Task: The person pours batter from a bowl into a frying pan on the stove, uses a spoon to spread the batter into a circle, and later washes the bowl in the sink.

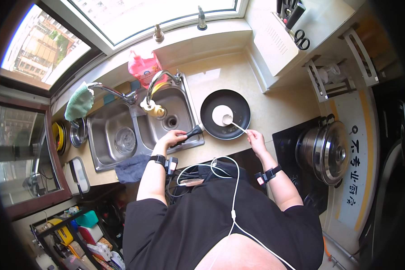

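A black frying pan [209, 126] rests on the beige countertop just right of the double sink. My left hand [176, 137] is closed around the pan's black handle [192, 132], which reaches over the sink's rim. A round patch of white batter or similar white matter [219, 113] lies near the middle of the pan. My right hand [255, 139] grips the end of a thin white spoon [238, 127], and its bowl is at the right edge of the white patch. A few small bits show on the dark pan surface. Whether the patch is liquid or solid, I cannot tell.
Left is a double steel sink [145, 136] with a clear bowl [125, 140] inside. A cloth-draped faucet [104, 88] and a pink bag [145, 69] stand behind. A lidded steel pot [334, 153] sits on the black cooktop [283, 138] at right. A grey cloth [132, 168] hangs over the front edge.
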The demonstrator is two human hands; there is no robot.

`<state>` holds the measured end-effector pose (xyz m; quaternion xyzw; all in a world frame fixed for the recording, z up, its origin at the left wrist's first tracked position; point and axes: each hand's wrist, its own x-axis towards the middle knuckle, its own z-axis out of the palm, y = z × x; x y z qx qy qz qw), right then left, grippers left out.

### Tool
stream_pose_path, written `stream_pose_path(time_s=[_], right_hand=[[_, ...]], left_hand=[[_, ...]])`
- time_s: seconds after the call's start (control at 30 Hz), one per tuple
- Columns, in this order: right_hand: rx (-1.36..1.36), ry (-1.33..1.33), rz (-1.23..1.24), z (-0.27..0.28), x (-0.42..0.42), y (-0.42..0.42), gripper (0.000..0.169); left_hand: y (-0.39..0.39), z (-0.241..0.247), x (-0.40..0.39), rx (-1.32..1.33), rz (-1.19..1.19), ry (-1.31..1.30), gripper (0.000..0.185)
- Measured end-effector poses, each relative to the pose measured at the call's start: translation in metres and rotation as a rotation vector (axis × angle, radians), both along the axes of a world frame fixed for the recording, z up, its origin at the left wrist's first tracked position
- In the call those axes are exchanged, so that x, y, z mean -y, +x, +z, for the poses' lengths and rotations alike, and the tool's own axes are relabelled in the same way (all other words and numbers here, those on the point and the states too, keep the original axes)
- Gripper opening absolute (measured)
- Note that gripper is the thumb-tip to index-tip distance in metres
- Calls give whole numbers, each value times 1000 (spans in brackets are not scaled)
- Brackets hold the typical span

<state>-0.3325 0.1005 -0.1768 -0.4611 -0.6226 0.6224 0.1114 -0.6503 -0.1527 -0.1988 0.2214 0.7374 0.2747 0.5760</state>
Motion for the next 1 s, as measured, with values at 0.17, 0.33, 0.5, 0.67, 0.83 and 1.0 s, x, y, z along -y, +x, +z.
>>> stream_pose_path(time_s=[0.17,0.33,0.5,0.67,0.83,1.0], right_hand=[[-24,13,72,-11,1,-11,24],[-78,30,65,-14,2,-34,23],[-39,55,20,-19,-4,-52,23],[-41,87,-52,-24,-13,-56,23],[-36,102,-133,-30,-17,-43,24],[4,102,-158,-19,-8,-23,25]], left_hand=[[-3,7,-4,114,12,40,37],[-9,15,-10,88,-99,2,40],[-13,17,-10,211,-131,-22,31],[-15,16,-11,261,-125,3,27],[-16,23,-13,264,-143,20,23],[-15,22,-14,312,-116,53,21]])
